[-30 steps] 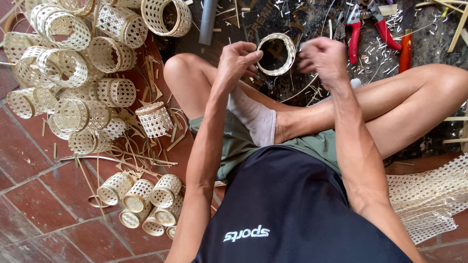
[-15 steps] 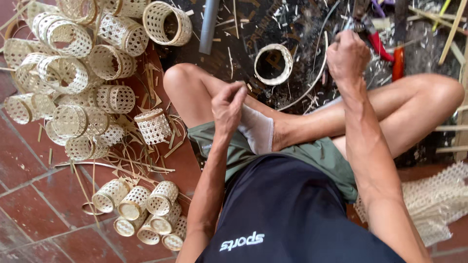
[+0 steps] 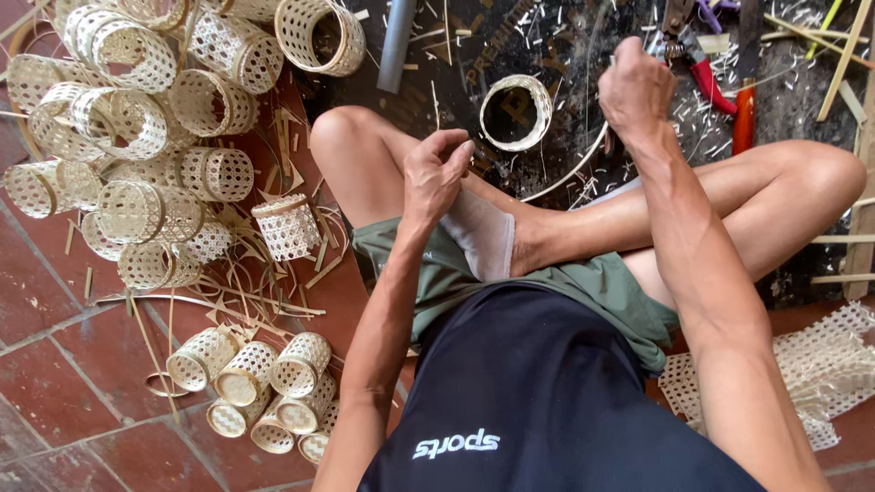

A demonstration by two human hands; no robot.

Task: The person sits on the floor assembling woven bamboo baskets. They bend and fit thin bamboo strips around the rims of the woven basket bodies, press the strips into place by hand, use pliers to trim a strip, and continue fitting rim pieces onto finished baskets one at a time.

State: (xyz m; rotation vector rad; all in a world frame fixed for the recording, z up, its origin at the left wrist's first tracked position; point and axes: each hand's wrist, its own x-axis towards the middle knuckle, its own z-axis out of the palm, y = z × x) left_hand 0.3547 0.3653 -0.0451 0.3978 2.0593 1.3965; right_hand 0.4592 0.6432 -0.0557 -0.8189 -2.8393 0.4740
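Overhead, right hand (image 3: 635, 87) pinching bamboo strip (image 3: 576, 166)

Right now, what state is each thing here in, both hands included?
Left hand: loosely curled, empty, above the foot.
Right hand: closed on a thin bamboo strip.
Bamboo strip: bent in a curve.
Woven ring: lying flat on the dark mat, untouched.
Small baskets: piled, lying on their sides.
Red-handled cutters: lying unused.
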